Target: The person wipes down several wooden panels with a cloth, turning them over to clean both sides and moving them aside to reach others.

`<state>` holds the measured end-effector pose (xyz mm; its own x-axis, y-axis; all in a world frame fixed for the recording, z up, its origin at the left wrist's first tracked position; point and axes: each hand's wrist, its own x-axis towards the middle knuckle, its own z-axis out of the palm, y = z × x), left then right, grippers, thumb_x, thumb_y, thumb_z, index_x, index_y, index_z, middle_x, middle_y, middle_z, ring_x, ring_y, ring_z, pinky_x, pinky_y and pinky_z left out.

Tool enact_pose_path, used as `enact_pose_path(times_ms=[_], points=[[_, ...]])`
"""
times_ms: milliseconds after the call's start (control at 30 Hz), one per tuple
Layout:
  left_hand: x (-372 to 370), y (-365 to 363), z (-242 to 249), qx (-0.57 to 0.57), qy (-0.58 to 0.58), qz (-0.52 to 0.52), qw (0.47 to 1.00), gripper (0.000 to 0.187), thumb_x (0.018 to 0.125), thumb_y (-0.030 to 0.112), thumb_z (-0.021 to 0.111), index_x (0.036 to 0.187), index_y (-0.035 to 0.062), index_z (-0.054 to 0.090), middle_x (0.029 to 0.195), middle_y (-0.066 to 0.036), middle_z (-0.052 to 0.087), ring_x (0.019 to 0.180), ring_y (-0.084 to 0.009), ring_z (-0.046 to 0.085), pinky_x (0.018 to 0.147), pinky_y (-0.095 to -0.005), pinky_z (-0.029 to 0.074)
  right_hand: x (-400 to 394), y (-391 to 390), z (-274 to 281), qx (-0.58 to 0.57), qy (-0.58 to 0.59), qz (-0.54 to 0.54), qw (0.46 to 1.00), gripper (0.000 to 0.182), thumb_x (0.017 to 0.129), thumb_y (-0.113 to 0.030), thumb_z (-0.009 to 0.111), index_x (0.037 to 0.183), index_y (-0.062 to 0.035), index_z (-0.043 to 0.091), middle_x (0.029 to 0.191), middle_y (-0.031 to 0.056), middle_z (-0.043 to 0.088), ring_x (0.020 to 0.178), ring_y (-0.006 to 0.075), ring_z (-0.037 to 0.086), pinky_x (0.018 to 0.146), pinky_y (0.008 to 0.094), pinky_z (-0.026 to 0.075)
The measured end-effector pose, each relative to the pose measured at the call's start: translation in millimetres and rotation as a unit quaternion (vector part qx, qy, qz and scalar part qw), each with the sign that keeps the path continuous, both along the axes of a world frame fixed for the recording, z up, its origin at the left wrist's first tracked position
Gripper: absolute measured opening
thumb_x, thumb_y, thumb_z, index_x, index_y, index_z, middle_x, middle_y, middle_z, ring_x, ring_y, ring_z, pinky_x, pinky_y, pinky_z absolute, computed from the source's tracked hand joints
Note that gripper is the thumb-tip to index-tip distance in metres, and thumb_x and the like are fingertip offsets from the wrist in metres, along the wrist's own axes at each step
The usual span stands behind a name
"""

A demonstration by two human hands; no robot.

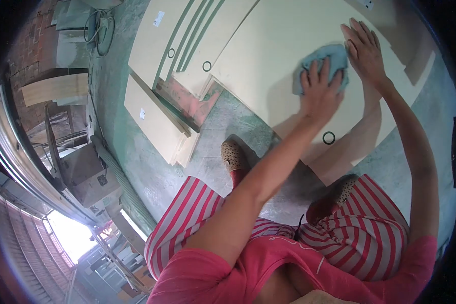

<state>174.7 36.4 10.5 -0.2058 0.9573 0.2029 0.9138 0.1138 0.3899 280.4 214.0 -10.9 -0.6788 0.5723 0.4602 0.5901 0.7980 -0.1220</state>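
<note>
My left hand presses a crumpled blue-grey cloth onto a large cream panel, its fingers spread over the cloth. Beside it, to the right, my right hand lies flat on the same panel with fingers stretched out, holding nothing. The tips of its thumb side are close to the cloth's edge. A dark ring shape shows on the panel below my hands.
More cream panels with long slots lie to the left, and a stack of narrower boards sits nearer. My shoe is on the grey floor by the panel's edge. A ribbed hose and a curved board are further left.
</note>
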Motion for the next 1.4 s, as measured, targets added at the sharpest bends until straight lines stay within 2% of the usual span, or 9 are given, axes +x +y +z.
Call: enact_pose_path(times_ms=[100, 333, 533, 600, 800, 1167, 1267, 1333, 1400], points=[[8, 9, 0, 0.037, -0.036, 0.042, 0.998, 0.047, 0.079, 0.033, 0.064, 0.12, 0.0102, 0.058, 0.138, -0.018, 0.037, 0.128, -0.04, 0.027, 0.103, -0.0572, 0.018, 1, -1, 1, -0.001, -0.001, 0.003, 1.0, 0.04, 0.093, -0.023, 0.044, 0.132, -0.0151, 0.046, 0.138, 0.0092, 0.04, 0.129, 0.0295, 0.036, 0.106, 0.0486, 0.029], [-34, 23, -1, 0.037, 0.009, 0.049, 0.998, 0.045, 0.081, 0.035, 0.062, 0.119, 0.0104, 0.059, 0.136, -0.018, 0.039, 0.125, -0.04, 0.03, 0.102, -0.057, 0.02, 1, 1, 0, -0.004, -0.022, -0.004, 1.0, 0.039, 0.093, -0.022, 0.041, 0.131, -0.0136, 0.046, 0.139, 0.0095, 0.039, 0.129, 0.0297, 0.036, 0.106, 0.049, 0.029], [-119, 19, -22, 0.052, 0.134, 0.187, 0.972, 0.047, 0.083, 0.039, 0.059, 0.121, 0.0113, 0.057, 0.133, -0.018, 0.043, 0.121, -0.0398, 0.037, 0.098, -0.0562, 0.028, -1, -1, 2, 0.0, -0.02, -0.008, 1.0, 0.039, 0.095, -0.025, 0.037, 0.13, -0.0142, 0.046, 0.138, 0.0102, 0.041, 0.129, 0.03, 0.036, 0.106, 0.0495, 0.028], [-149, 7, -25, 0.027, 0.167, 0.269, 0.948, 0.048, 0.085, 0.041, 0.056, 0.123, 0.0115, 0.056, 0.134, -0.018, 0.043, 0.121, -0.0392, 0.038, 0.097, -0.0549, 0.029, -2, -1, 0, -0.003, -0.019, -0.012, 1.0, 0.038, 0.095, -0.026, 0.036, 0.13, -0.0145, 0.047, 0.138, 0.0103, 0.041, 0.129, 0.0298, 0.036, 0.106, 0.0497, 0.028], [-204, -31, -25, -0.027, 0.153, 0.373, 0.915, 0.049, 0.086, 0.042, 0.054, 0.125, 0.0111, 0.056, 0.133, -0.019, 0.044, 0.121, -0.038, 0.039, 0.097, -0.0526, 0.03, -3, -1, -5, 0.003, -0.026, -0.016, 1.0, 0.039, 0.095, -0.026, 0.033, 0.13, -0.0147, 0.047, 0.139, 0.0105, 0.04, 0.13, 0.0288, 0.035, 0.107, 0.0497, 0.026], [-203, -29, -32, -0.02, 0.168, 0.404, 0.899, 0.049, 0.087, 0.043, 0.054, 0.124, 0.0109, 0.056, 0.13, -0.019, 0.046, 0.12, -0.0361, 0.039, 0.096, -0.0527, 0.031, -1, 0, -4, -0.004, -0.033, -0.019, 0.999, 0.04, 0.094, -0.024, 0.036, 0.132, -0.015, 0.045, 0.141, 0.0089, 0.037, 0.131, 0.0283, 0.034, 0.108, 0.0486, 0.026], [-202, -25, -28, -0.03, 0.198, 0.416, 0.887, 0.045, 0.084, 0.043, 0.057, 0.12, 0.0157, 0.058, 0.124, -0.013, 0.048, 0.111, -0.0333, 0.043, 0.091, -0.05, 0.034, -1, 1, -6, -0.004, -0.043, -0.025, 0.999, 0.04, 0.094, -0.024, 0.036, 0.131, -0.0149, 0.046, 0.141, 0.0087, 0.037, 0.131, 0.0282, 0.034, 0.108, 0.0489, 0.026], [-199, -22, -16, -0.094, 0.132, 0.431, 0.888, 0.043, 0.086, 0.04, 0.056, 0.122, 0.0169, 0.056, 0.125, -0.015, 0.048, 0.115, -0.0346, 0.042, 0.09, -0.051, 0.035, -2, 2, -9, -0.002, -0.031, -0.021, 0.999, 0.039, 0.094, -0.024, 0.036, 0.131, -0.0148, 0.047, 0.141, 0.0086, 0.038, 0.131, 0.0284, 0.034, 0.108, 0.0489, 0.026], [-202, -23, -20, -0.089, 0.142, 0.427, 0.889, 0.042, 0.086, 0.039, 0.056, 0.122, 0.0173, 0.056, 0.124, -0.014, 0.049, 0.113, -0.0348, 0.042, 0.089, -0.0505, 0.036, -2, 1, -7, -0.001, -0.018, -0.018, 1.0, 0.039, 0.094, -0.024, 0.036, 0.13, -0.0147, 0.047, 0.14, 0.0086, 0.038, 0.131, 0.0285, 0.034, 0.108, 0.0489, 0.026]])
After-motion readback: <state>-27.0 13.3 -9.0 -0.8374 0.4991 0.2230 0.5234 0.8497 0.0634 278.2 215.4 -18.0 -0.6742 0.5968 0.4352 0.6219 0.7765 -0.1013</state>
